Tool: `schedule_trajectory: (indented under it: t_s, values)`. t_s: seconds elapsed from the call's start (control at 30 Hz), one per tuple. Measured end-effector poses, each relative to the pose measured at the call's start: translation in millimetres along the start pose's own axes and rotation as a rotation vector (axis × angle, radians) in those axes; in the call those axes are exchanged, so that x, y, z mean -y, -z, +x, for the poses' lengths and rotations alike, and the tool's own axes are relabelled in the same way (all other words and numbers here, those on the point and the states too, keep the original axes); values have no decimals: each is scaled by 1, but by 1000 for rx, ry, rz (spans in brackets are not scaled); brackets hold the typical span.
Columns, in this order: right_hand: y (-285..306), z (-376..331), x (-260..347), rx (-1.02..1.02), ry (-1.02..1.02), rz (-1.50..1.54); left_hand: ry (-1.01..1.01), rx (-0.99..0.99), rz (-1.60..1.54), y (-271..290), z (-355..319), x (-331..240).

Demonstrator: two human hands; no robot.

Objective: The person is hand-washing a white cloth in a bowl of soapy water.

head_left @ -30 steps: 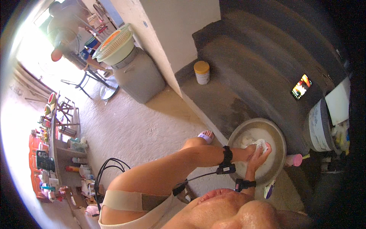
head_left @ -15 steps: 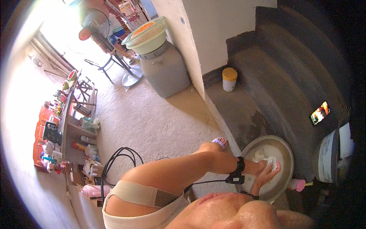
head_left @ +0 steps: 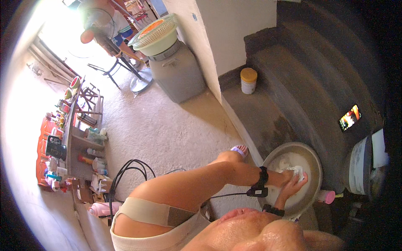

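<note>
Over a wide metal-looking basin of cloudy liquid, both my hands are close together on a small wet white cloth. My left hand comes in from the left, a black band with a small box on its wrist. Its fingers are closed on the cloth and partly hidden. My right hand presses against the cloth from the near side, fingers curled round it. A black band circles that wrist too. A pale lump in the basin lies beyond my hands.
Dark steps rise at the right, holding a yellow-lidded tub and a lit phone. A pink cup lies beside the basin. Black cable loops at left. A grey bin, fan and person stand farther off.
The whole view has shifted slightly. My hands have drawn closer together around the cloth, with the right fingers more curled. More of the person behind the fan shows.
</note>
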State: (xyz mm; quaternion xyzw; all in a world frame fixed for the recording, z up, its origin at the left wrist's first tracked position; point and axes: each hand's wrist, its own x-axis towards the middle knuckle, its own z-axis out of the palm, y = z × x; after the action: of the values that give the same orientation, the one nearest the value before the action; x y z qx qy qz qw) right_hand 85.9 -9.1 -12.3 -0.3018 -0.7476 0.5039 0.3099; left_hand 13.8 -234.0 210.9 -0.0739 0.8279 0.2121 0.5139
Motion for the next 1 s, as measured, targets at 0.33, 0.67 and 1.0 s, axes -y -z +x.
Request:
schedule_trajectory:
  t_s: [0.33, 0.67, 1.0]
  values:
    - [26, 24, 24, -196, -36, 16, -541, 538, -343, -156, 211, -53]
    - [0, 5, 46, -78, -34, 47, -455, 1105, -1146, -199, 249, -89]
    - [-4, -17, 56, -54, 187, -78, -297, 474, -880, -185, 241, -93]
